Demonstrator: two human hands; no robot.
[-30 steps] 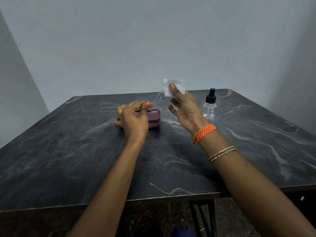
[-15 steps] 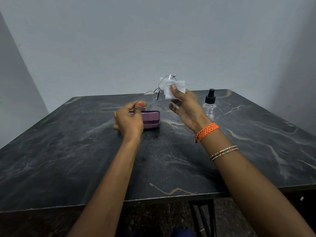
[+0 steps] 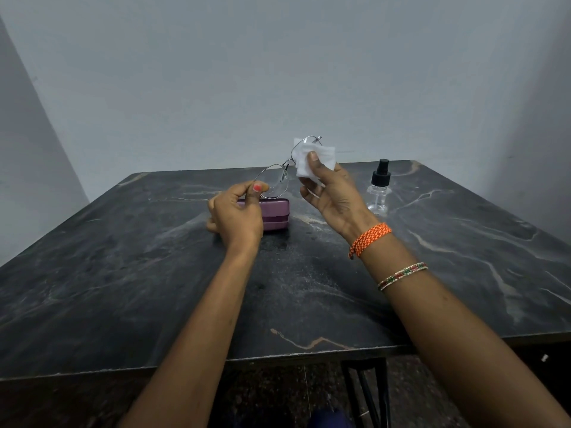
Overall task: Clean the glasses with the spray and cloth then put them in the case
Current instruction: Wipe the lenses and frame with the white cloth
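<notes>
Thin wire-rimmed glasses [image 3: 276, 183] are held up above the table. My left hand [image 3: 235, 213] pinches the left lens rim between thumb and fingers. My right hand [image 3: 332, 193] pinches a white cloth [image 3: 312, 161] around the right lens, thumb pressed on the cloth. A closed purple case [image 3: 276, 215] lies on the dark marble table [image 3: 309, 288], partly hidden behind my left hand. A clear spray bottle [image 3: 378, 190] with a black nozzle stands upright to the right of my right hand.
The table's front edge [image 3: 278, 356] runs across the lower view, with a black metal leg [image 3: 367, 393] below it. A pale wall stands behind the table's far edge.
The glasses rose from just above the case, and the right lens went into the cloth in my right hand. My left hand shifted its pinch along the left rim.
</notes>
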